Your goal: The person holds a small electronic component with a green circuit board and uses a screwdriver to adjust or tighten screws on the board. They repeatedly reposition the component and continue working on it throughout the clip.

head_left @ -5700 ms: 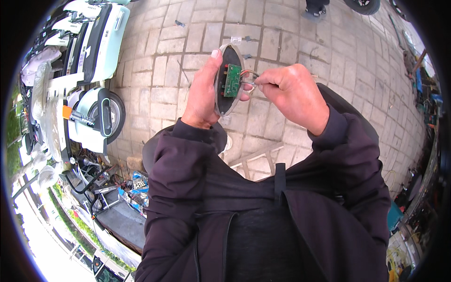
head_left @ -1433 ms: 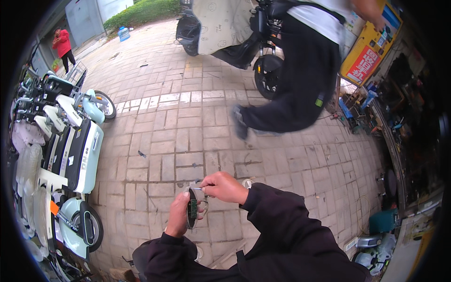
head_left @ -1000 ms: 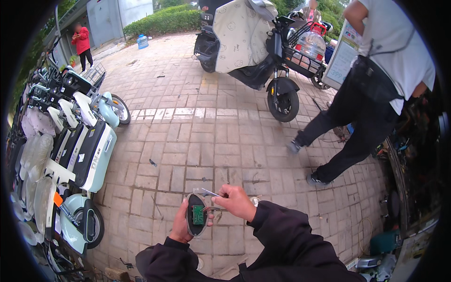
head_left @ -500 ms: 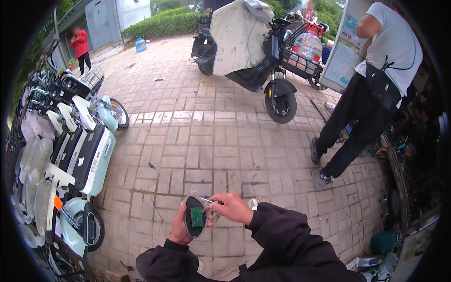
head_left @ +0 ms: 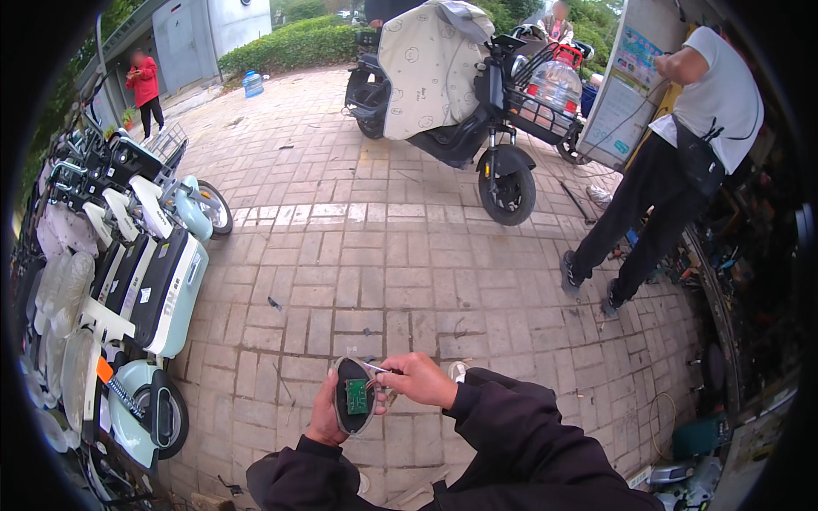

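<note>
My left hand (head_left: 325,414) is closed around a small oval dark housing (head_left: 350,372) with a greyish rim. Inside it sits a green circuit board (head_left: 357,397), facing up, with thin wires (head_left: 371,387) at its right side. My right hand (head_left: 426,381) pinches a slim, light-coloured tool (head_left: 380,370), its tip pointing left at the housing's upper right edge. The tool's exact kind is too small to make out. Both hands are close together, low in the middle of the view, above the brick paving.
Parked electric scooters (head_left: 170,289) line the left side. A covered scooter (head_left: 434,81) stands ahead, beside a carrier with a water bottle (head_left: 555,85). A person in a white shirt (head_left: 720,98) stands at right by a sign board (head_left: 622,106). Another in red (head_left: 143,81) stands far left.
The slim tool and my right fingers have shifted slightly at the housing's edge. The person at right has lowered an arm toward the sign board and moved a foot.
</note>
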`<action>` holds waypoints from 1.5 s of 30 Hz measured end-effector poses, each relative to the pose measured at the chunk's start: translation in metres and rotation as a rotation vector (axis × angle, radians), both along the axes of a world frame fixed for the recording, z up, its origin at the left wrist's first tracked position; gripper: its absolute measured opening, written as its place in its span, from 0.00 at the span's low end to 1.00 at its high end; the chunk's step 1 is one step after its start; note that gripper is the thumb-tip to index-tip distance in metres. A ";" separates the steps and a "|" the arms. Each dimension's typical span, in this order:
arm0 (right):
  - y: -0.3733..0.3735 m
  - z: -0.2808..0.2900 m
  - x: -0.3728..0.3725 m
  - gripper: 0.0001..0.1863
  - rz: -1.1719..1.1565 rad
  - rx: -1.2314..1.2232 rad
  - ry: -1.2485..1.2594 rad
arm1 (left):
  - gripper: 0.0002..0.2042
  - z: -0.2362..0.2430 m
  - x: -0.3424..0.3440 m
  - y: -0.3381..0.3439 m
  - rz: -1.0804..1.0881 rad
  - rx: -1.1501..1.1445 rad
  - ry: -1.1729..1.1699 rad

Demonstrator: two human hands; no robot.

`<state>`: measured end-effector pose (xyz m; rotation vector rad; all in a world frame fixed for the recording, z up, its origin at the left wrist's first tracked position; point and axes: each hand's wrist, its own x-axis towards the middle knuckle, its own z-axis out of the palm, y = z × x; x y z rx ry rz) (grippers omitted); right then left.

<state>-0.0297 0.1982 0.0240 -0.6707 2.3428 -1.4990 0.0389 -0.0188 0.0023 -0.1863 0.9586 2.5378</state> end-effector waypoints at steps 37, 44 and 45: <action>0.002 0.003 0.001 0.14 0.005 -0.067 -0.116 | 0.38 0.004 0.000 0.005 0.020 -0.043 0.014; 0.004 0.001 0.000 0.14 0.015 -0.042 -0.016 | 0.37 0.001 0.001 0.006 0.032 -0.079 -0.004; 0.004 -0.001 0.000 0.15 0.013 -0.053 -0.013 | 0.38 0.001 0.001 0.007 0.037 -0.101 0.008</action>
